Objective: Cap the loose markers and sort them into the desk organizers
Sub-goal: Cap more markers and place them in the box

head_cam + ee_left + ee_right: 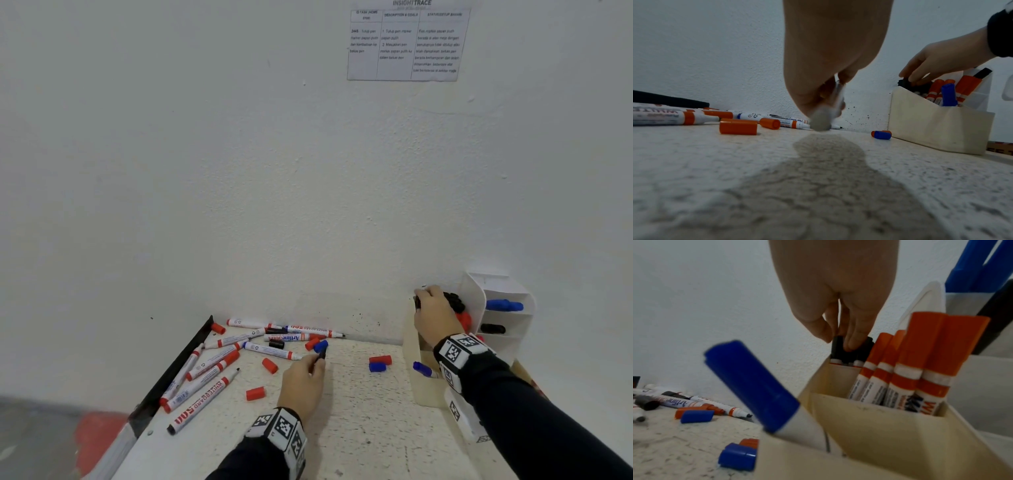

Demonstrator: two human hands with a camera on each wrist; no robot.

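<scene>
Several uncapped markers [205, 370] lie loose at the table's left, with red caps [269, 365], blue caps [377, 367] and a black cap [276, 344] scattered among them. My left hand [317, 361] grips a white marker [835, 97] near mid-table; its dark tip [322, 355] pokes out beside a blue cap [321, 346]. My right hand [423, 296] reaches into the back compartment of the beige organizer [421, 387] and pinches the cap of a black marker [838, 347] standing there. Red-capped markers [920, 353] fill the middle compartment, and a blue-capped marker [752, 384] leans in the front one.
A white tiered organizer [507, 294] behind the beige one holds blue markers [503, 305] and a black marker [492, 329]. A black strip [185, 359] runs along the table's left edge. The wall [308, 205] stands right behind the table.
</scene>
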